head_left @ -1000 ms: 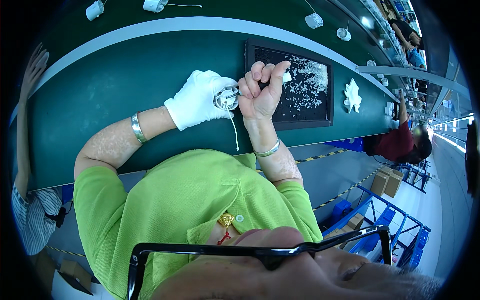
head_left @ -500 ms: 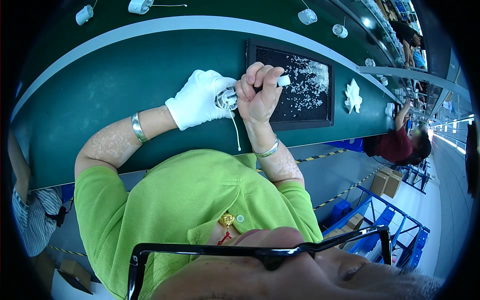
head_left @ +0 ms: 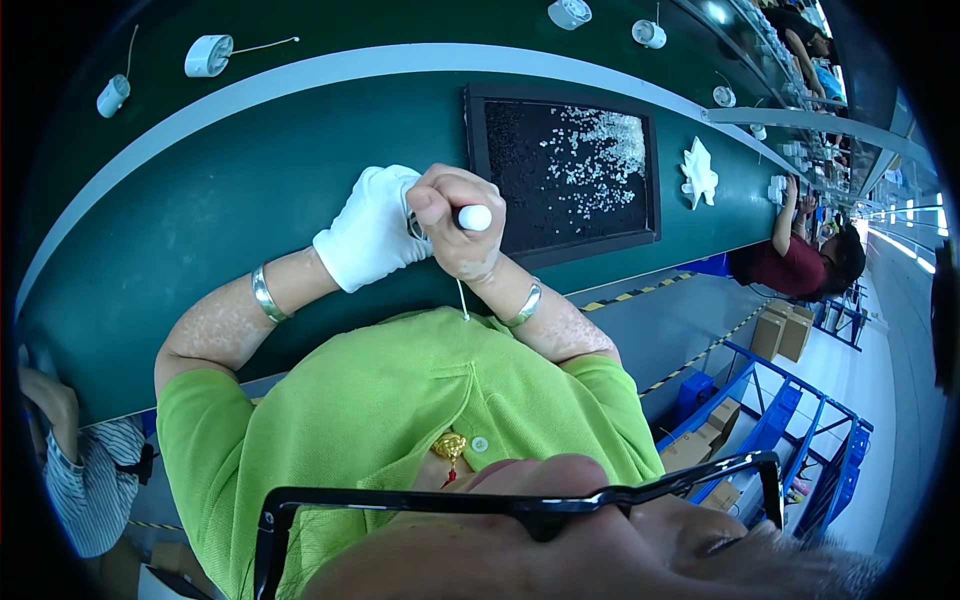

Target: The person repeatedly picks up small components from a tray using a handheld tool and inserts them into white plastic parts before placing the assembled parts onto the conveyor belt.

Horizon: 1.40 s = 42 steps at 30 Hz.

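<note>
Gloved left hand [head_left: 368, 228] closes around a white round part [head_left: 414, 227], of which only a sliver shows; bare right hand [head_left: 455, 238] is pressed against it, clenched on a dark-handled tool [head_left: 474, 217] with its white end facing up. The tool's tip is hidden. From between the hands, a thin white cord [head_left: 463, 300] hangs toward 6 o'clock. At 2 o'clock from them lies a black tray [head_left: 580, 249] scattered with small pale pieces [head_left: 600, 150], on a green table [head_left: 250, 170]. Near 3 o'clock, past the tray, rests a white star-shaped piece [head_left: 699, 173]. Beyond the pale strip [head_left: 440, 55], white cylinders sit around 10 o'clock [head_left: 209, 56] and 1 o'clock [head_left: 570, 13]. Farther, at 3 o'clock, a co-worker in dark red [head_left: 790, 268] reaches over the table.
</note>
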Available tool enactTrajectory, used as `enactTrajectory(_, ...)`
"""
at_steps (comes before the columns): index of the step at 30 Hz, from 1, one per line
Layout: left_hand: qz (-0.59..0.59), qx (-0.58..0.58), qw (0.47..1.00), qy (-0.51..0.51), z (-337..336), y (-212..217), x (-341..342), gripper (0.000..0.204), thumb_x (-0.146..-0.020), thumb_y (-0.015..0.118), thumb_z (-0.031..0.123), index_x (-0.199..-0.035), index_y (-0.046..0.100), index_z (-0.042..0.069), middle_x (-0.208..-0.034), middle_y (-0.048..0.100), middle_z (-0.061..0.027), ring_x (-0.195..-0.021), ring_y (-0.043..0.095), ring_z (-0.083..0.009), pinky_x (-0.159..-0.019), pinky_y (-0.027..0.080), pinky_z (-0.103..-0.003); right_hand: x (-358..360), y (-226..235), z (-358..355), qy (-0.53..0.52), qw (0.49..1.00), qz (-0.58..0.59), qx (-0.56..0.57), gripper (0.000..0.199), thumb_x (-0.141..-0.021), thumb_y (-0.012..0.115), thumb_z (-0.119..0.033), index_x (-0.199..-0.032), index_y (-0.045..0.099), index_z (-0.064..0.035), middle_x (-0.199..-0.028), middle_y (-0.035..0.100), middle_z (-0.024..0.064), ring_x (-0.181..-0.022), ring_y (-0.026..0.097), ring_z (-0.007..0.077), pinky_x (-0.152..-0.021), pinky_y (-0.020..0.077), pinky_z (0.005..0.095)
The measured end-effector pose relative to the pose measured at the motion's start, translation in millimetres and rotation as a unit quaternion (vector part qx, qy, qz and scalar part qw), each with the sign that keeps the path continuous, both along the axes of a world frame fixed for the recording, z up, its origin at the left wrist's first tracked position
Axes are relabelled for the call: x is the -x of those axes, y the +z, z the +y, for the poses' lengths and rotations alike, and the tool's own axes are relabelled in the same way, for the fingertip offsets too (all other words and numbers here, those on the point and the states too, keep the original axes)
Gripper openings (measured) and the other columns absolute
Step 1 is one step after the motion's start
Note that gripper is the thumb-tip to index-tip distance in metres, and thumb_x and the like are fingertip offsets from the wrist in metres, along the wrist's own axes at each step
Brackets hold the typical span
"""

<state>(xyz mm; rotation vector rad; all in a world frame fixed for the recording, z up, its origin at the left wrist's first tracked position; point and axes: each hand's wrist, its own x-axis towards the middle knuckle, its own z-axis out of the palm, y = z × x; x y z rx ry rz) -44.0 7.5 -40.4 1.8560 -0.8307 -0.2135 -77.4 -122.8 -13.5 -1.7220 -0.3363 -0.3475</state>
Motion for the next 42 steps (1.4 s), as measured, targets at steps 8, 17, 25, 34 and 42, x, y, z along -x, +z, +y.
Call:
enactTrajectory(8, -0.057, 0.003, 0.998, -0.022, -0.8, -0.3, -3.3, 0.028, -0.062, 0.077, 0.015, -0.078, 0.058, 0.003, -0.074, 0.059, -0.0151, -0.066, 0.057, -0.0374, -0.06, 0.046, -0.042, -1.7, 1.5, -7.3, 0.01, 1.0, 0.026, -0.011, 0.03, -0.087, 0.063, -0.013, -0.064, 0.051, 0.0021, -0.064, 0.053, 0.007, -0.054, 0.047, 0.0145, -0.049, 0.0367, 0.0265)
enactTrajectory(17, 0.122, -0.009, 0.986, 0.109, 18.3, 36.9, -57.0, 0.066, -0.082, 0.069, 0.034, -0.131, 0.043, 0.0, -0.084, 0.066, -0.0085, -0.076, 0.064, -0.0164, -0.076, 0.05, -0.028, 0.0, 23.7, -152.7, -0.271, 0.92, -0.067, -0.275, 0.064, -0.095, 0.038, -0.055, -0.065, 0.053, -0.0008, -0.081, 0.063, 0.013, -0.053, 0.05, 0.0138, -0.047, 0.0379, 0.0203)
enactTrajectory(25, -0.114, -0.385, 0.844, 0.356, 59.9, -8.1, -245.7, 0.069, -0.089, 0.049, 0.053, -0.134, 0.042, 0.002, -0.11, 0.063, -0.0211, -0.106, 0.061, -0.0317, -0.091, 0.046, -0.04, 0.9, -3.6, -169.7, -0.359, 0.928, 0.069, -0.073, 0.037, -0.087, 0.066, -0.034, -0.073, 0.062, 0.0004, -0.067, 0.062, 0.005, -0.051, 0.05, 0.0071, -0.046, 0.0374, 0.0195)
enactTrajectory(34, -0.367, -0.087, 0.904, 0.199, -73.9, 40.6, -181.5, 0.046, -0.079, 0.067, 0.027, -0.116, 0.055, 0.005, -0.12, 0.056, -0.018, -0.111, 0.053, -0.0347, -0.095, 0.041, -0.043, 1.4, -9.2, -174.4, -0.355, 0.931, 0.085, -0.018, 0.027, -0.083, 0.072, -0.02, -0.073, 0.066, 0.0037, -0.067, 0.063, 0.0054, -0.061, 0.057, 0.0088, -0.058, 0.0474, 0.0234)
enactTrajectory(42, -0.272, -0.203, 0.914, 0.223, -133.7, 15.0, -187.4, 0.065, -0.079, 0.06, 0.05, -0.125, 0.051, 0.004, -0.127, 0.053, -0.0157, -0.119, 0.048, -0.0319, -0.097, 0.037, -0.044, -5.8, -13.1, -171.1, -0.355, 0.928, 0.111, -0.002, 0.03, -0.08, 0.075, -0.024, -0.073, 0.067, 0.004, -0.065, 0.064, 0.0052, -0.06, 0.057, 0.0079, -0.056, 0.0469, 0.0228)
